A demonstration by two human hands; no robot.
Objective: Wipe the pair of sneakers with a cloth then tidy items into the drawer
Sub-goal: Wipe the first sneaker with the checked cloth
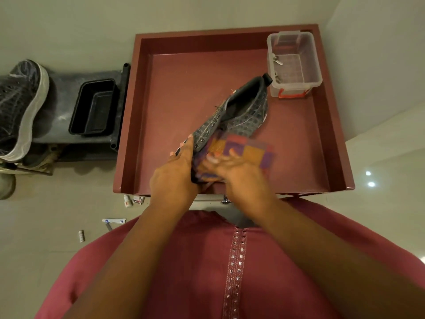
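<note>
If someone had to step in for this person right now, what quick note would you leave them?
Left hand: grips the toe end of a grey sneaker, held over the open red drawer.
Right hand: presses a checked cloth against that sneaker's side; the picture is blurred there.
The other sneaker lies on the dark shelf to the left, beside a black tub.
A clear box sits in the drawer's far right corner.
Small tubes and packets lie on the floor.
Done: wiping has begun on one sneaker.
Left: finish it, wipe the other, tidy things into the drawer.
</note>
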